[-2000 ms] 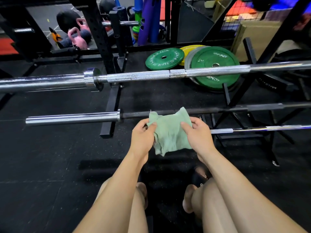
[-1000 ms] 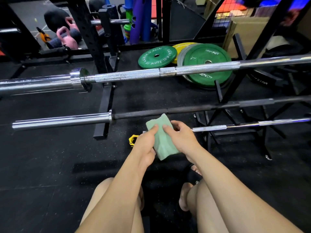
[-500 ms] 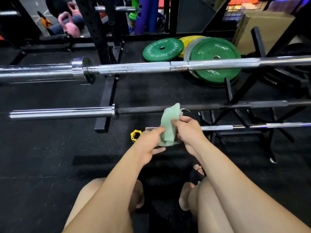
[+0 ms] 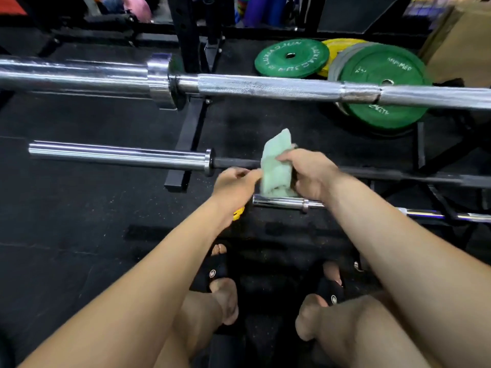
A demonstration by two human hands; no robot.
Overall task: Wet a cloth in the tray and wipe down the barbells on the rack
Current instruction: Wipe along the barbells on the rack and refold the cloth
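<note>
Black gym floor (image 4: 79, 221) w/ barbells (racked), both hands (image 4: 276, 176) gripping cloth (image 4: 276, 168).

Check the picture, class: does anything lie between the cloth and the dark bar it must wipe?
Nothing visible does. The cloth, gripped by the right hand, overlaps the dark bar; contact can't be told. The left hand is beside it.
</note>
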